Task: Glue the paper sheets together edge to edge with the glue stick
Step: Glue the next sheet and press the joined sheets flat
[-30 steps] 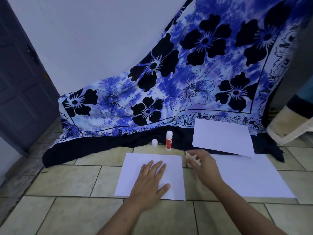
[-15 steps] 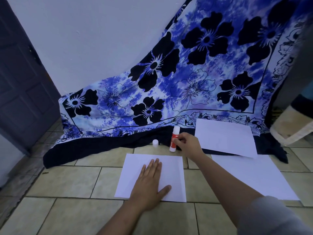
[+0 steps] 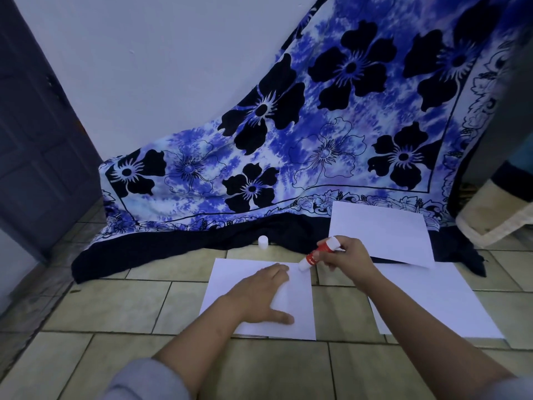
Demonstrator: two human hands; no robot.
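Observation:
Three white paper sheets lie on the tiled floor. My left hand (image 3: 259, 295) rests flat, fingers spread, on the near left sheet (image 3: 300, 310). My right hand (image 3: 349, 258) grips a red and white glue stick (image 3: 315, 255), tilted with its lower tip at the sheet's far right corner. The stick's white cap (image 3: 263, 242) stands by itself on the floor just beyond that sheet. A second sheet (image 3: 450, 301) lies to the right, partly under my right forearm. The third sheet (image 3: 380, 232) lies farther back, half on the cloth.
A blue and black flowered cloth (image 3: 288, 145) hangs down the white wall and spreads onto the floor behind the sheets. A dark door (image 3: 37, 134) stands at the left. A pale plastic object (image 3: 496, 220) sits at the right edge.
My right hand reached back to the upright glue stick, took hold of it, and brought it forward and down, tilted, to the left sheet's far right corner. My left hand stayed flat on that sheet.

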